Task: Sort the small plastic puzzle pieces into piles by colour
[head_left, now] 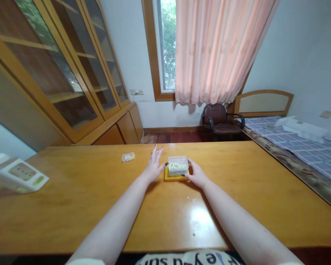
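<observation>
A small clear plastic box (178,163) with many little pale yellow and white pieces inside sits on a flat yellow base (171,179) in the middle of the table. My right hand (196,174) grips the box at its right side, thumb at the front corner and fingers round the back. On the other side, my left hand (155,165) has its fingers spread and pointing forward. Its thumb tip is at the box's left edge; whether it touches, I cannot tell. What the small pieces are is too fine to make out.
On the wooden table (99,206), a small clear packet (128,157) lies left of my left hand. A white carton (22,175) stands at the far left. Beyond the table are a cabinet (99,121), an office chair (219,119) and a bed (298,140).
</observation>
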A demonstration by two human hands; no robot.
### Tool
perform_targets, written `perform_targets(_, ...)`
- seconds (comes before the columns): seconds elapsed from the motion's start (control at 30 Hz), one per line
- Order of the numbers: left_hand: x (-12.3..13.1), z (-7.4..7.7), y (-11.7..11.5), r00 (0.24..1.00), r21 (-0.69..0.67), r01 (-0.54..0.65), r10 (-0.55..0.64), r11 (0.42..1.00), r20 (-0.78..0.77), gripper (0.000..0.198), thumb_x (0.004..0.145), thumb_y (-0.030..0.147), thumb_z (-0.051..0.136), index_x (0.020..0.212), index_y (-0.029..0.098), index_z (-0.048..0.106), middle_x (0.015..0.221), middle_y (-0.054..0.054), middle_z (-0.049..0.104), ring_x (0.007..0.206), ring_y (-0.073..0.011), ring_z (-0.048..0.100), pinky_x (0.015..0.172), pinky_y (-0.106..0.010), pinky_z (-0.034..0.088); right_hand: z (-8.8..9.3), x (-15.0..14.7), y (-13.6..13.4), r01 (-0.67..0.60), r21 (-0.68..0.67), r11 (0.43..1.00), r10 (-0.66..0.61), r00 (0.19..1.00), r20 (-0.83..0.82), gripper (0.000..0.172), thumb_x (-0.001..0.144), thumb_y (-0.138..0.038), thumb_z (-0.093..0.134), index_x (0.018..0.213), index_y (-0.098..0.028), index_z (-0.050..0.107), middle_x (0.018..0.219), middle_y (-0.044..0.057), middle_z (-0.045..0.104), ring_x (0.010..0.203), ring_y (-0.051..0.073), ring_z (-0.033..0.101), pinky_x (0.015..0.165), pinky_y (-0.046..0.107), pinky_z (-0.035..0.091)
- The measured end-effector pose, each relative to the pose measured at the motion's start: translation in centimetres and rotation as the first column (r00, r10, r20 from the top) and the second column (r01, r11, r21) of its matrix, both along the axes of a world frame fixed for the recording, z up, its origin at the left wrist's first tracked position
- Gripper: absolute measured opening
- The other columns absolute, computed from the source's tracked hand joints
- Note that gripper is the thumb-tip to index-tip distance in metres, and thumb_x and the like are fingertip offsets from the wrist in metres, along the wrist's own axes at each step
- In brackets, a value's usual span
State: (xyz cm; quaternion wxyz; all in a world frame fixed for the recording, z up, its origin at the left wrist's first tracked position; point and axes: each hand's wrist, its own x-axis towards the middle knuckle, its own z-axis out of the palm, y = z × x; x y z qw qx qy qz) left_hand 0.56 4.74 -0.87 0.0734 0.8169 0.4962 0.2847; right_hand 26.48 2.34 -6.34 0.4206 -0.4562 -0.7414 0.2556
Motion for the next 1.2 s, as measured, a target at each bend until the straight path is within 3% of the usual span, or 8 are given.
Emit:
perform_targets(0.13, -7.2, -0.6, 3.0, 0.828, -0.037, -0.523, 0.497, 0.851, -0.260, 0.065, 0.090, 0.044, 0.039, 0.144, 0.013, 0.021, 0.153, -0.019, 0.002, 0.139, -0.0332, 0.014, 0.110, -0.054, 0.012, -0.3, 0.1, 0.2, 0.013, -0.003, 1.000, -0.013, 1.000, 0.013, 0.079, 0.069, -0.034, 0.069, 0.139, -0.022, 0.035, 0.138, 0.011, 0.046, 0.127, 0.030, 0.042, 0.107, 0.051, 0.031)
perform_targets(0.27, -12.6, -1.2, 4.0, 0.812, -0.111, -0.530, 0.465, 0.841, -0.353, 0.057, 0.089, 0.034, 0.044, 0.139, 0.011, 0.032, 0.148, -0.018, 0.029, 0.136, -0.0336, 0.023, 0.106, -0.063, 0.007, -0.5, 0.3, 0.4, -0.022, 0.000, 1.000, 0.022, 1.000, 0.009, 0.082, 0.068, -0.037, 0.071, 0.140, -0.021, 0.034, 0.138, 0.011, 0.046, 0.127, 0.030, 0.042, 0.107, 0.049, 0.032)
perform_targets(0.37, -13.1, -1.6, 3.3, 0.837, -0.096, -0.464, 0.401, 0.880, -0.372, 0.048, 0.089, 0.030, 0.043, 0.135, 0.017, 0.040, 0.143, -0.013, 0.039, 0.132, -0.0297, 0.032, 0.109, -0.059, 0.007, -0.6, 0.4, 0.5, -0.013, -0.002, 1.000, 0.013, 1.000, 0.009, 0.082, 0.068, -0.037, 0.070, 0.140, -0.021, 0.034, 0.138, 0.012, 0.045, 0.127, 0.030, 0.042, 0.107, 0.050, 0.032)
perform_targets(0.5, -11.4, -2.4, 2.1, 0.875, -0.059, -0.366, 0.323, 0.929, -0.361, 0.042, 0.087, 0.028, 0.047, 0.129, 0.027, 0.049, 0.137, -0.007, 0.047, 0.131, -0.0291, 0.033, 0.110, -0.056, 0.009, -0.6, 0.5, 0.4, -0.010, -0.011, 1.000, 0.010, 1.000, 0.007, 0.082, 0.068, -0.037, 0.071, 0.140, -0.021, 0.034, 0.137, 0.012, 0.046, 0.126, 0.030, 0.043, 0.106, 0.050, 0.033)
perform_targets(0.67, -9.4, -2.2, 1.9, 0.971, -0.076, -0.226, 0.219, 0.971, -0.093, 0.038, 0.085, 0.019, 0.046, 0.121, 0.021, 0.057, 0.119, -0.010, 0.053, 0.114, -0.0270, 0.049, 0.103, -0.050, 0.033, -0.3, 0.3, 0.2, 0.017, -0.047, 0.999, -0.017, 1.000, 0.003, 0.085, 0.068, -0.036, 0.071, 0.141, -0.022, 0.032, 0.139, 0.012, 0.045, 0.127, 0.030, 0.042, 0.107, 0.050, 0.031)
perform_targets(0.8, -5.3, 1.2, 0.8, 0.982, 0.014, -0.187, 0.186, 0.982, 0.023, 0.045, 0.089, 0.024, 0.041, 0.134, 0.023, 0.044, 0.125, -0.007, 0.043, 0.120, -0.0200, 0.044, 0.107, -0.038, 0.032, -0.2, 0.1, 0.1, 0.038, -0.085, 0.996, -0.040, 0.999, -0.027, 0.091, 0.066, -0.034, 0.072, 0.143, -0.020, 0.027, 0.139, 0.014, 0.044, 0.127, 0.029, 0.043, 0.107, 0.049, 0.032)
perform_targets(0.97, 2.2, 5.0, -2.2, 0.994, 0.150, 0.104, -0.108, 0.983, 0.019, 0.042, 0.089, 0.030, 0.047, 0.130, 0.030, 0.049, 0.128, -0.007, 0.042, 0.122, -0.0223, 0.041, 0.106, -0.041, 0.034, -0.4, 0.0, 0.3, 0.021, -0.068, 0.997, -0.023, 0.999, -0.037, 0.090, 0.066, -0.038, 0.072, 0.142, -0.021, 0.027, 0.140, 0.014, 0.043, 0.125, 0.029, 0.045, 0.106, 0.049, 0.033)
perform_targets(1.2, 5.0, 2.9, -2.1, 0.984, 0.045, 0.154, -0.150, 0.987, -0.096, 0.044, 0.089, 0.034, 0.048, 0.133, 0.032, 0.045, 0.135, -0.008, 0.042, 0.124, -0.0257, 0.041, 0.105, -0.049, 0.032, -0.1, 0.0, 0.3, 0.016, -0.038, 0.999, -0.016, 1.000, 0.004, 0.090, 0.064, -0.042, 0.073, 0.141, -0.022, 0.031, 0.138, 0.013, 0.045, 0.125, 0.032, 0.044, 0.105, 0.050, 0.033)
